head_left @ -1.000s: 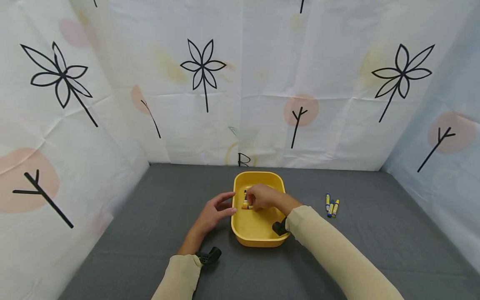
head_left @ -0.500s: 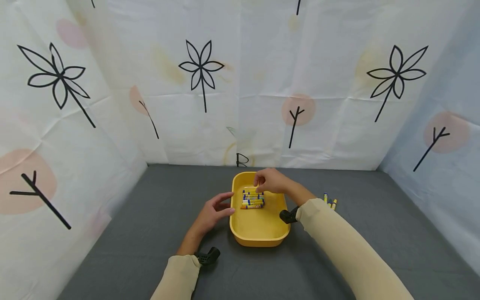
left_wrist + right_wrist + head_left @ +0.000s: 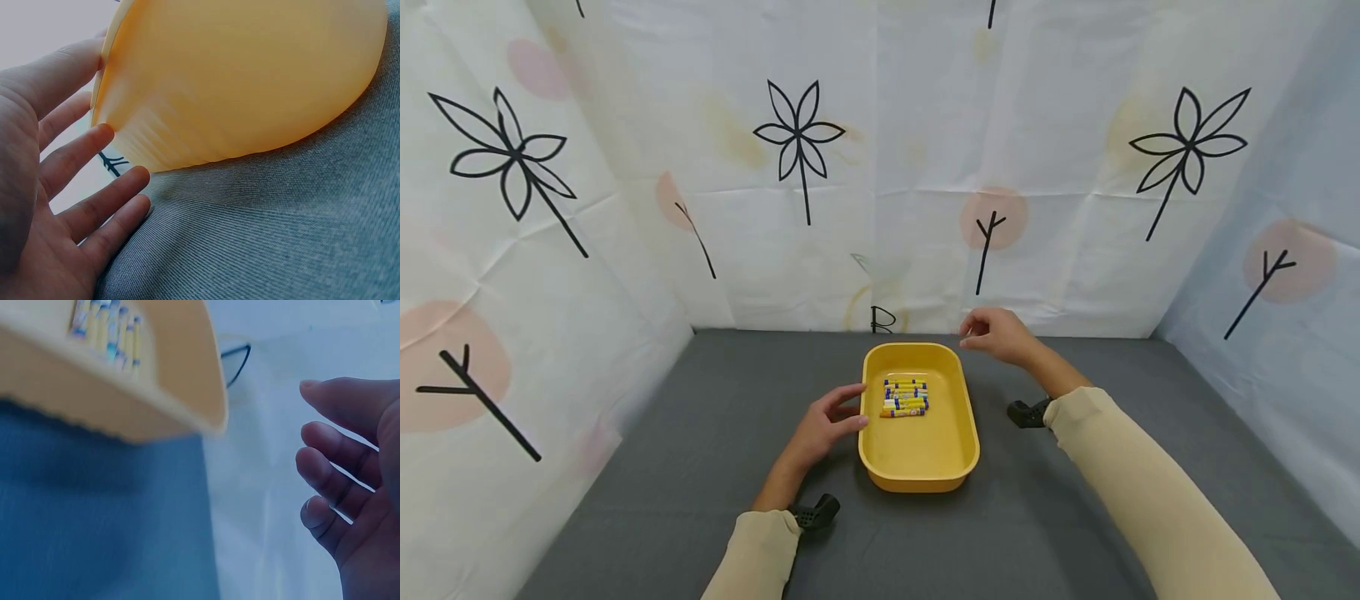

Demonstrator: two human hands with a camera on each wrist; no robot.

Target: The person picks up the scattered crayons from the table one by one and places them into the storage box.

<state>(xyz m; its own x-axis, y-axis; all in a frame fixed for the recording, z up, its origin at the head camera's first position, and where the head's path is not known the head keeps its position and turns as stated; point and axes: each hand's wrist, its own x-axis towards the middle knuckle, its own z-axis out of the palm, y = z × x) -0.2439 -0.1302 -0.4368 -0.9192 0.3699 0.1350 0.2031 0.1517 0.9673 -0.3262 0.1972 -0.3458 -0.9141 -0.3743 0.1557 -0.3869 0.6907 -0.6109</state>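
A yellow plastic tray (image 3: 919, 450) stands on the grey cloth, with several yellow-and-blue crayons (image 3: 906, 398) lying side by side in its far left part. My left hand (image 3: 826, 427) is at the tray's left side; in the left wrist view its fingers are spread, with fingertips (image 3: 103, 134) at the outer wall and the thumb by the rim. Beyond the tray's far right corner, my right hand (image 3: 1000, 335) hovers in the air. The right wrist view shows that hand (image 3: 356, 462) holding nothing, its fingers loosely bent and apart from the tray (image 3: 181, 406).
Grey cloth (image 3: 700, 467) covers the work surface. White fabric (image 3: 910, 167) printed with flowers and twigs hangs behind it and on both sides. The right forearm and sleeve (image 3: 1135, 475) cover the area right of the tray.
My right hand has come up out of the tray and moved right and away, uncovering the row of crayons. The loose crayons right of the tray are now hidden. The left hand stays put.
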